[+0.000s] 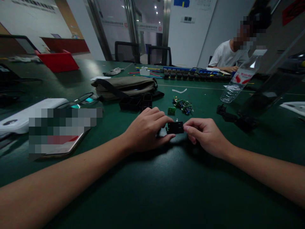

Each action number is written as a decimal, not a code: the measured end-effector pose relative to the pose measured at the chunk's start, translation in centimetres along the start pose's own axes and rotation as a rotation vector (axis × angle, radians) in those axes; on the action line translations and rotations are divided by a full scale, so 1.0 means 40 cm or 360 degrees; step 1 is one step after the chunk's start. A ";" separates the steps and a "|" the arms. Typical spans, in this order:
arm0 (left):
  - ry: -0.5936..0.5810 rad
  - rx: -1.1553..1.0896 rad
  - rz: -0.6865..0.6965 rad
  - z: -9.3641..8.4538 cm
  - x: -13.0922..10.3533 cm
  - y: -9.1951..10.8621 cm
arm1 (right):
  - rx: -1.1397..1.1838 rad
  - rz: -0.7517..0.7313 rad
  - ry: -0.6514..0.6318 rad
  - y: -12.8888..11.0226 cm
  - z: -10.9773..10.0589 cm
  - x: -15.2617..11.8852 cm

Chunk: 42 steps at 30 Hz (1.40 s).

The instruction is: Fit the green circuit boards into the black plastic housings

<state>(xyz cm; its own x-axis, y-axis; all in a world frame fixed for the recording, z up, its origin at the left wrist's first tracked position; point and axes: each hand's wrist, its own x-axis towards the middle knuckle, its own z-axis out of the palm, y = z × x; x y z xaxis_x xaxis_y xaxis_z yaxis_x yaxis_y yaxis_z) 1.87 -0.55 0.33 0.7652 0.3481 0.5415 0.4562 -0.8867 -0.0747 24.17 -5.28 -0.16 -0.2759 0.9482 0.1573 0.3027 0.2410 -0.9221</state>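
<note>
My left hand (149, 130) grips a small black plastic case (175, 128) between thumb and fingers, above the green table. A bit of green circuit board shows at the case's left end. At the right end of the case, my right hand (206, 135) has its thumb and index finger pinched together against the edge. Whether a small part sits between those fingertips is hidden. Just beyond the case lie a small green circuit board (171, 110) and a loose pile of circuit boards with components (183, 105).
Black open-topped cases (135, 102) lie before a khaki bag (126, 86). Left are a phone (69, 148), glasses (82, 101) and a white device (30, 114). A tilted-looking water bottle (243, 78) stands right, near black parts (246, 122). A person (230, 55) sits across the table.
</note>
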 end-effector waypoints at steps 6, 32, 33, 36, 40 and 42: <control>0.0003 -0.0004 0.0012 -0.001 -0.001 -0.001 | 0.0007 0.0004 0.0010 0.001 0.000 0.000; -0.0044 -0.0013 -0.0019 -0.002 0.000 0.000 | -0.0016 0.0009 -0.0012 -0.001 -0.001 -0.002; -0.0042 -0.0015 -0.0017 -0.002 0.000 0.000 | -0.0019 0.0009 -0.0009 -0.001 -0.001 -0.002; -0.0037 -0.0018 -0.0018 -0.002 0.000 0.000 | -0.0030 0.0010 -0.0009 0.000 -0.001 -0.002; -0.0053 -0.0017 -0.0028 -0.003 0.002 0.001 | -0.0020 0.0002 -0.0010 0.000 -0.001 -0.002; -0.0051 -0.0016 -0.0023 -0.003 0.002 0.001 | -0.0012 0.0001 -0.0008 0.000 -0.002 -0.002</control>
<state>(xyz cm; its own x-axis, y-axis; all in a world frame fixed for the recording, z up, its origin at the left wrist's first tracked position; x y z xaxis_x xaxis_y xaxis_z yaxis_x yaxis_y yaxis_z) 1.89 -0.60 0.47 0.7730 0.3703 0.5152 0.4628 -0.8845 -0.0587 24.26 -5.35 -0.16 -0.2806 0.9472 0.1551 0.3099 0.2423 -0.9194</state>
